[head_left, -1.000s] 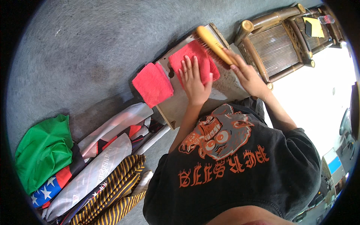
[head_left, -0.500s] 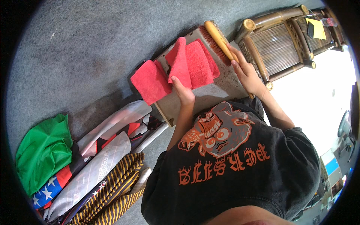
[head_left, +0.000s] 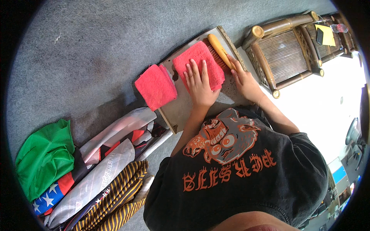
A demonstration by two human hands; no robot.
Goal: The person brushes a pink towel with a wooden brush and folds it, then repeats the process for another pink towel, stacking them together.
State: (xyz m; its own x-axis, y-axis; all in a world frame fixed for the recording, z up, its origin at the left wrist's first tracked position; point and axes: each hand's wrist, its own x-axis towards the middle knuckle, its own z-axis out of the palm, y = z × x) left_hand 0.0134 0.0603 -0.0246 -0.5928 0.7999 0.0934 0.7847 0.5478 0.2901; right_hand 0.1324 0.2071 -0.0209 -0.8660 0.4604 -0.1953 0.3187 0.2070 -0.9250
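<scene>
Clock read about the folded red terry cloth (head_left: 212, 72), twelve at the top of the view. The cloth was found on a low grey board (head_left: 180, 104); it was covered by the left hand (head_left: 202, 86), laid flat, fingers a little spread, pressed over it rather than closed on it; by this, it was judged, the cloth was kept from sliding. At two o'clock a yellow-handled brush (head_left: 218, 47) was held, its handle end clamped by the right hand (head_left: 246, 84); the bristles were set against or just beside the cloth's right edge, which could not be told; by the end grip the bristles were left clear of the fingers. The hands were held apart, though near.

Dark grit (head_left: 229, 85) was scattered at four o'clock; a second red terry cloth (head_left: 156, 88) was laid at eight, lapped over the board's left edge, presumably for easy reach. A bamboo chair (head_left: 283, 54) was stood at three, close by the board's end; room on that side seemed narrowed by it; beyond, a yellow sheet (head_left: 328, 35) and a plastic bottle (head_left: 339, 28) were noted. Green fabric (head_left: 46, 154) was heaped far out at eight, striped fabric (head_left: 115, 196) at seven; part of the board's near edge was hidden by the black T-shirt (head_left: 269, 196).
</scene>
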